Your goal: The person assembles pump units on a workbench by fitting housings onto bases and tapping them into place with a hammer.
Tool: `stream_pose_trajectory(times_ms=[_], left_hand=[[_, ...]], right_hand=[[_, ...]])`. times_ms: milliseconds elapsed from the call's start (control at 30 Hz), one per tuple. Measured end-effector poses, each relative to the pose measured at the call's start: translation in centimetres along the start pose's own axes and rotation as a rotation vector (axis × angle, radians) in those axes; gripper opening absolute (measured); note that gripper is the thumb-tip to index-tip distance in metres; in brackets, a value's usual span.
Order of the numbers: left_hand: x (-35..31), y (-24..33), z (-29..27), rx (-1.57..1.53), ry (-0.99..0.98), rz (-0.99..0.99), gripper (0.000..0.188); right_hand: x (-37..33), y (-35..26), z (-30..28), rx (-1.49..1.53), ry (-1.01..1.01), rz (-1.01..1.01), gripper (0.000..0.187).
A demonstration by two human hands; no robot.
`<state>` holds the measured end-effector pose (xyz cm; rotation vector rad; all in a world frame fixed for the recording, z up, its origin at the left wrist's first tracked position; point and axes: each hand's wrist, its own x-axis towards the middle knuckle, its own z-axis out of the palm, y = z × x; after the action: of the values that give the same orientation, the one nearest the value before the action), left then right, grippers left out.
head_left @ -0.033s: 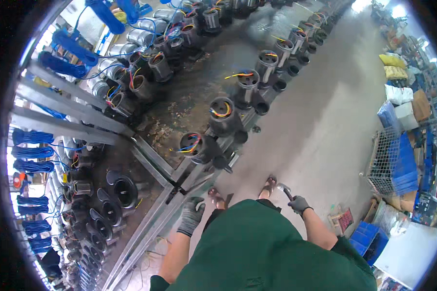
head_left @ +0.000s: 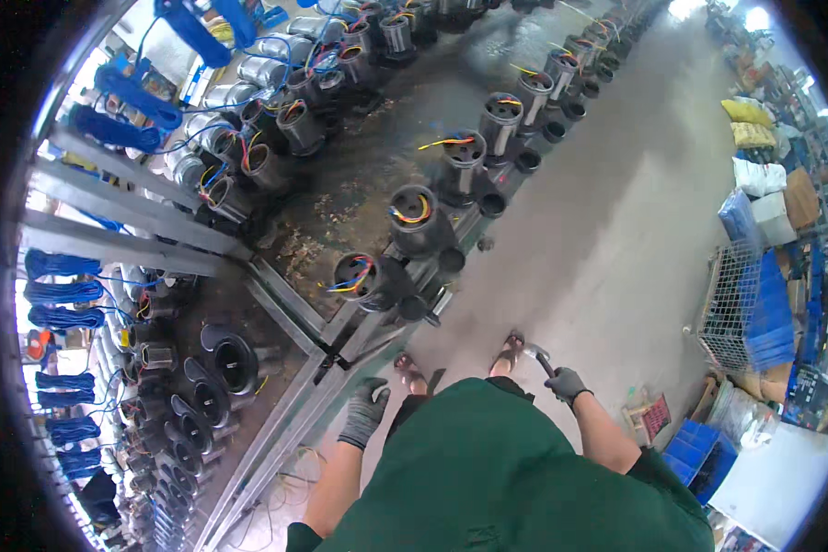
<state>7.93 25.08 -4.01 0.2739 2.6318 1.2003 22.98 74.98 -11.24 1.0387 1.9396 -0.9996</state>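
Observation:
In a grey glove, my left hand point(head_left: 364, 412) hangs beside the metal rail of the bench, thumb and fingers apart and nothing in them. My right hand point(head_left: 567, 385), also gloved, grips the handle of a hammer point(head_left: 543, 360) held over the floor, its metal head pointing away to the left. On the bench edge ahead of my left hand stands the nearest dark motor housing point(head_left: 366, 279), upright, with coloured wires coming out of its top. A second motor housing point(head_left: 420, 221) with wires stands just behind it.
More motor housings point(head_left: 503, 120) line the bench edge into the distance. Curved black castings point(head_left: 233, 361) sit on the left bench beneath blue cable coils point(head_left: 64, 290). To the right are a wire cage point(head_left: 729, 304), a blue crate point(head_left: 699, 455) and a small red-seated stool point(head_left: 650, 419).
The hammer head has turned slightly in my right hand. My left hand has barely moved, and the whole view has shifted a little.

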Motion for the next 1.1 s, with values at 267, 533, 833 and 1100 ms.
stream_pose_trajectory(times_ms=[267,533,833,1100], left_hand=[[-5.8,-0.8,9.5,0.093,-0.077,-0.360,0.030],[-6.6,-0.2,12.9,-0.103,0.040,-0.496,0.037],[-5.7,-10.0,10.4,0.009,-0.116,-0.461,0.040],[-1.6,-11.4,8.3,0.036,-0.100,-0.426,0.040]], right_hand=[[1.3,-11.0,-9.1,0.014,0.190,-0.528,0.031],[0.1,-30.0,-18.1,-0.017,0.454,-1.139,0.039],[-6.1,-51.6,-19.9,-0.529,0.632,-1.281,0.020],[-0.3,-65.2,-12.5,-1.462,0.614,-1.171,0.018]])
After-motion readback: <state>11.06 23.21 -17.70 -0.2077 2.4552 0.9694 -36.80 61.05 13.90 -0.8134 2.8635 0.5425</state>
